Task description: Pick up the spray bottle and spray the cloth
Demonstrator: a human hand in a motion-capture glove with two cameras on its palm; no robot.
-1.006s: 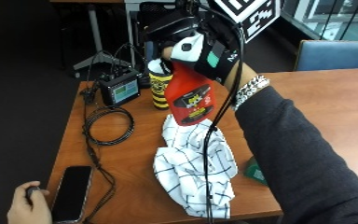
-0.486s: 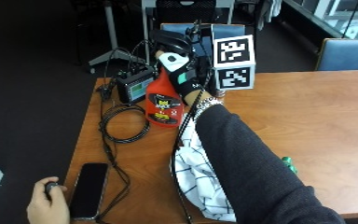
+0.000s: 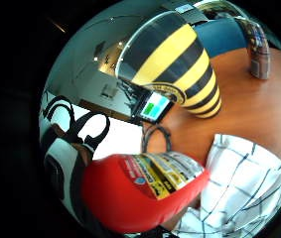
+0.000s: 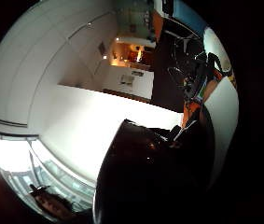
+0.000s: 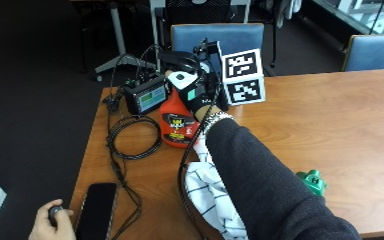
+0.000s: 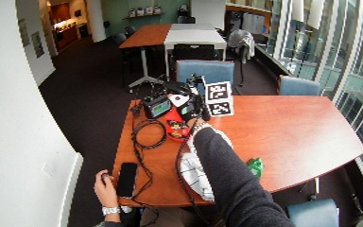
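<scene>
Right hand (image 5: pixel 195 95) is gripping the bottle (image 5: pixel 177 124) neck at frame centre, standing on the worktop (image 5: pixel 325 120) beside the cloth (image 5: pixel 212 200); nozzle pointing away risks missing it.

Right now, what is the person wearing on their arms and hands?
The right hand wears a black glove with white plastic parts and a small green patch. A silvery chain bracelet circles that wrist, and a dark long sleeve covers the arm. The other hand is bare; the wide view shows a watch on its wrist.
</scene>
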